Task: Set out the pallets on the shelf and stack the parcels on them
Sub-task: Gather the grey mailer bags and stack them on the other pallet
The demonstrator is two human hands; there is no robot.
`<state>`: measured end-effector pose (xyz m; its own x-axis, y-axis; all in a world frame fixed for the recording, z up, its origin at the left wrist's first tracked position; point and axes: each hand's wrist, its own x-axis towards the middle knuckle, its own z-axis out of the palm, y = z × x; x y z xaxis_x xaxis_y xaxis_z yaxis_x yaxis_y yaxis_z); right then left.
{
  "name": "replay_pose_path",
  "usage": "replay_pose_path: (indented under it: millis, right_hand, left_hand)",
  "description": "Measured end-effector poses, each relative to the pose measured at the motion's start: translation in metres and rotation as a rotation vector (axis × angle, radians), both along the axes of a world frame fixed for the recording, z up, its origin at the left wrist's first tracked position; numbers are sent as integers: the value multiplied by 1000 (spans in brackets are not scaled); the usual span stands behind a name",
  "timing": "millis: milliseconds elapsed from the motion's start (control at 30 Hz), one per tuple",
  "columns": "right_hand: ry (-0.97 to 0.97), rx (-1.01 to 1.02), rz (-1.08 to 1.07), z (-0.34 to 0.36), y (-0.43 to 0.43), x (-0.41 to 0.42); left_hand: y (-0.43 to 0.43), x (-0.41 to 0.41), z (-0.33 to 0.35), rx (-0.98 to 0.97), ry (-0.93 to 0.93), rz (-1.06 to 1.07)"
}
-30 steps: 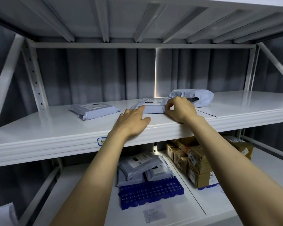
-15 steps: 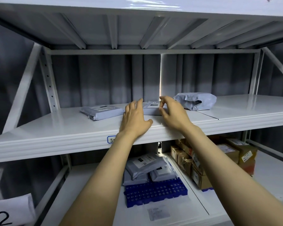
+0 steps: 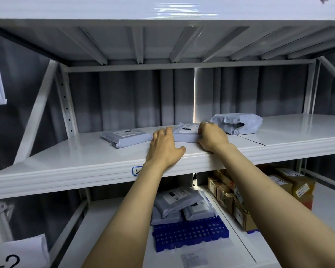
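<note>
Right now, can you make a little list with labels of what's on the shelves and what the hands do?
Upper shelf: flat parcel left, middle parcel, crumpled parcel right; no pallet underneath
Left hand: flat on the shelf, fingers against the middle parcel's left edge
Right hand: fingers curled on its right end
Lower shelf: blue pallet carrying grey parcels; cardboard boxes beside it

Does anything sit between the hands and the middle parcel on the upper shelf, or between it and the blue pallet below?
Nothing separates them: the left hand touches the middle parcel at its left edge, the right hand grips its right end. Toward the blue pallet, only the shelf board lies between; the pallet's front is bare.
</note>
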<state>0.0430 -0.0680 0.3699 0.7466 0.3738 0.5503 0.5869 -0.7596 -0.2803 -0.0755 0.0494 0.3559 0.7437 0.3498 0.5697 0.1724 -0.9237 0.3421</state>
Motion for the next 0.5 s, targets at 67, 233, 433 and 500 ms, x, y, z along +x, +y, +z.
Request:
replay_pose_path:
  millis: [67,233,433,500]
  right_hand:
    - [-4,-2,23,2,-2,0]
    - [86,48,175,8,-13,-5]
    - [95,292,294,1,-21,-19]
    - [106,387,255,-5,-25,-27]
  left_hand:
    - [0,2,1,-29,14,0]
    - [5,10,18,-438,26,-48]
    - [-3,23,23,-486,30,4]
    - [-11,26,21,-471,-5,33]
